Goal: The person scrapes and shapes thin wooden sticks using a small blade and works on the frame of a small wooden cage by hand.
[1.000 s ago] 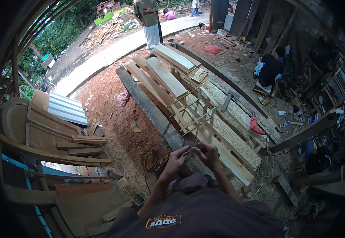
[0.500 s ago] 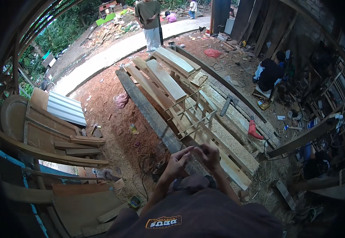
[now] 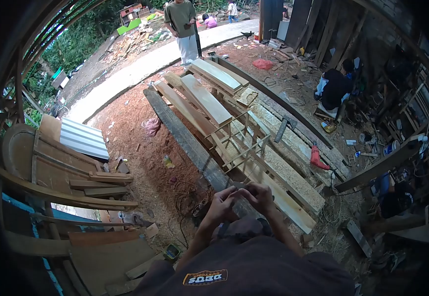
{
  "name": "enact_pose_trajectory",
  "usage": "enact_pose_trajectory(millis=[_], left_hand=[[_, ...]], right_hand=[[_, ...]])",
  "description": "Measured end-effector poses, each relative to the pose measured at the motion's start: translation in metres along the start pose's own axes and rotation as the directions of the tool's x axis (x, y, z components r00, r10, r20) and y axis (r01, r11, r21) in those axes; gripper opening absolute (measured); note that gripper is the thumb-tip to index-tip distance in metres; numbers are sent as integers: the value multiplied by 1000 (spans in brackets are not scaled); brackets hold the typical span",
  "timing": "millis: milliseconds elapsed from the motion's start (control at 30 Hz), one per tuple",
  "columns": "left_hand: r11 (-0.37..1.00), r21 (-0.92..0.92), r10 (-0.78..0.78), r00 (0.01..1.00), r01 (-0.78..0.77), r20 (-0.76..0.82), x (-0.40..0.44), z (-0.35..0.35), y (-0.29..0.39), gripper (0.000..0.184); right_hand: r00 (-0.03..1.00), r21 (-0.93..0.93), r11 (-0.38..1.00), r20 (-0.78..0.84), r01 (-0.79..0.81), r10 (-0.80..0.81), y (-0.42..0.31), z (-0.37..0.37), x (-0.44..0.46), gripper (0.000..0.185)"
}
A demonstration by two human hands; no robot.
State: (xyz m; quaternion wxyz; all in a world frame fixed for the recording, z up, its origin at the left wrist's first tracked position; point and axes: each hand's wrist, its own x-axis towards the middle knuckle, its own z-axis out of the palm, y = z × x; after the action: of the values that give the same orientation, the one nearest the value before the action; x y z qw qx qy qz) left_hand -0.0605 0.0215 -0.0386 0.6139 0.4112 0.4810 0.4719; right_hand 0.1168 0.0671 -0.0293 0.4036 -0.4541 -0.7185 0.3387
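Left hand (image 3: pixel 221 203) and right hand (image 3: pixel 258 196) are being held close together at lower centre of frame, fingers curled inward; whether anything small is being clamped between fingertips cannot be told. Dark beam (image 3: pixel 187 138) is being partly hidden by both hands, its long axis running from upper left towards lower centre; contact is not being shown. Stick frame (image 3: pixel 248 151) is being seen just above fingertips, right hand nearer. Beam is looking grey, weathered; frame is looking pale, slender, open-sided.
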Motion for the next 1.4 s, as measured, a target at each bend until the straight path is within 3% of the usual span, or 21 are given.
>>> enact_pose_trajectory(millis=[100, 167, 200, 267, 300, 333, 467, 533, 633, 733, 767, 867, 900, 1033, 1133, 1167, 1267, 1300, 1400], left_hand=[[999, -42, -18, 1000, 17, -17, -7, -3, 2, 35], [996, -75, -48, 996, 53, 73, -13, -6, 7, 26], [993, -88, -71, 990, 82, 122, -19, -7, 9, 23], [983, -159, -87, 995, 95, 56, -29, -4, 17, 23], [977, -171, -119, 992, 126, 50, -35, -2, 32, 23], [971, -183, -148, 988, 154, 44, -38, -1, 40, 22], [985, -130, -117, 993, 113, -23, -33, -13, 5, 35], [993, -102, -51, 998, 55, 35, -29, -22, -6, 38], [992, -124, -30, 998, 23, -57, -26, -18, -4, 37], [985, -171, -7, 1000, 8, 8, -30, -19, 10, 36], [981, -193, -33, 999, 31, -7, -33, -20, 9, 37], [972, -214, -103, 994, 95, -28, -41, -22, 8, 34], [975, -186, -124, 992, 117, -24, -47, -22, 15, 32], [980, -169, -108, 994, 104, -17, -48, -20, 6, 39], [980, -189, -83, 993, 66, -85, -44, -21, 2, 39], [994, -100, -54, 995, 46, -83, -44, -24, 6, 39], [974, -225, 0, 1000, 0, 3, -45, -26, 8, 39], [976, -216, -7, 1000, 6, -5, -47, -24, 14, 38], [982, -182, -54, 998, 51, -12, -61, -23, 30, 38]], right_hand=[[998, -7, 998, 30, 60, -60, -5, 4, -3, 26], [983, -69, 984, 82, 167, -162, -17, 2, -1, 23], [989, -89, 986, 58, 138, -133, -15, 2, 1, 22], [997, -131, 988, 11, 79, -78, 0, -1, 5, 22], [999, -82, 996, -47, -25, 21, 4, -6, 12, 22], [1000, -102, 995, -8, 6, -7, 2, -7, 12, 25], [974, -134, 978, 181, 162, -136, -18, 7, -2, 34], [978, -49, 988, 153, 150, -141, -14, 13, -2, 32], [991, -176, 984, 132, 34, -10, -15, 13, 2, 35], [980, -20, 985, 103, 174, -171, -26, 28, -7, 36], [975, -54, 983, 152, 174, -164, -23, 27, -9, 35], [993, 56, 991, -2, -122, 122, -9, 16, 1, 33], [979, -79, 976, 11, -201, 202, -10, 6, 6, 31], [975, -84, 983, 165, 163, -147, -22, 19, -10, 33], [988, -88, 995, 149, 51, -37, -23, 14, -5, 34], [989, -48, 999, 145, 25, -18, -24, 17, -8, 33], [992, 78, 996, 121, -51, 42, -33, 33, -18, 31], [974, -30, 982, 130, 188, -183, -31, 36, -19, 29], [977, -111, 980, 157, 164, -146, -21, 28, -16, 28]])
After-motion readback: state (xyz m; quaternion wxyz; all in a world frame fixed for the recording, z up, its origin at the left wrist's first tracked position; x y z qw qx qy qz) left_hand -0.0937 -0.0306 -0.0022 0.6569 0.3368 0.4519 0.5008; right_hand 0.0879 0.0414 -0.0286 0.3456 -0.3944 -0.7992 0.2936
